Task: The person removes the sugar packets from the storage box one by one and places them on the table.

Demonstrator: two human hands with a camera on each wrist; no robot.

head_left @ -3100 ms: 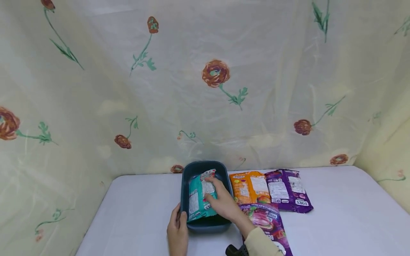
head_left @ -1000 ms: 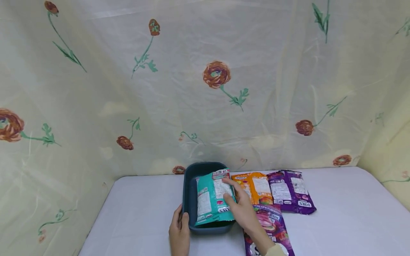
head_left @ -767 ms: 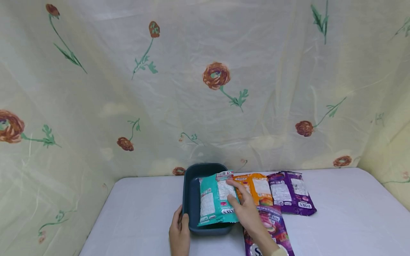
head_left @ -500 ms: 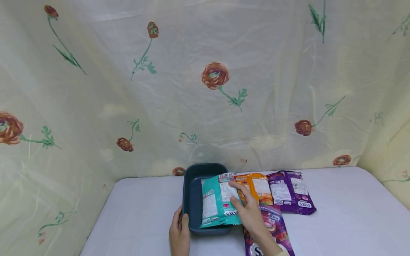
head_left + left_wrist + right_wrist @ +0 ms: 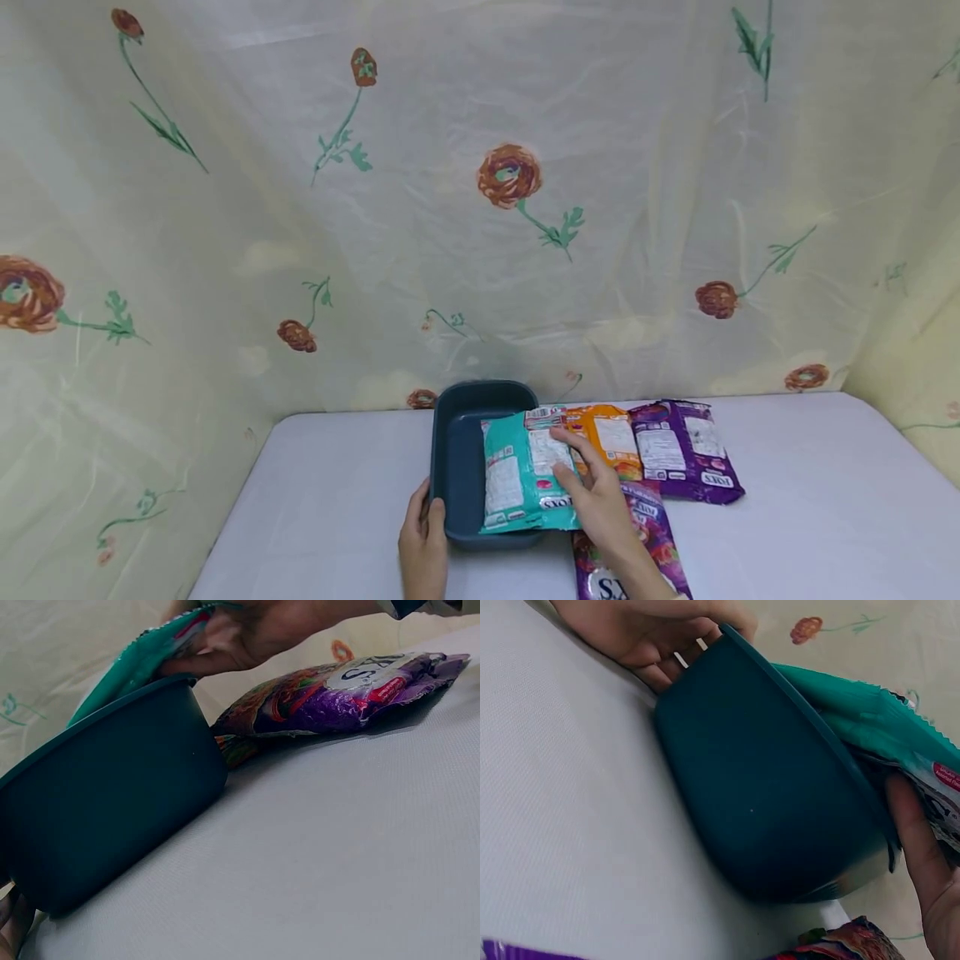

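A teal candy bag [image 5: 525, 479] leans tilted across the right side of a dark blue-green plastic tub [image 5: 459, 467], partly inside and partly over the rim. My right hand [image 5: 602, 504] grips the bag's right edge, with thumb and index finger over its printed face. In the left wrist view the same hand [image 5: 247, 637] is just above the tub's rim. My left hand [image 5: 423, 542] holds the tub's near left side. The right wrist view has the left hand [image 5: 656, 637] with its thumb by the rim and fingers along the outer wall.
Right of the tub lie an orange bag [image 5: 621, 440] and a dark purple bag [image 5: 690, 454] at the table's back. A purple berry bag [image 5: 654, 533] lies nearer, partly under my right forearm. A flowered curtain [image 5: 637, 208] hangs behind the white table [image 5: 330, 492].
My right hand has lifted the teal bag from inside the tub and drawn it rightward over the rim, partly covering the orange bag. The left hand has stayed on the tub.
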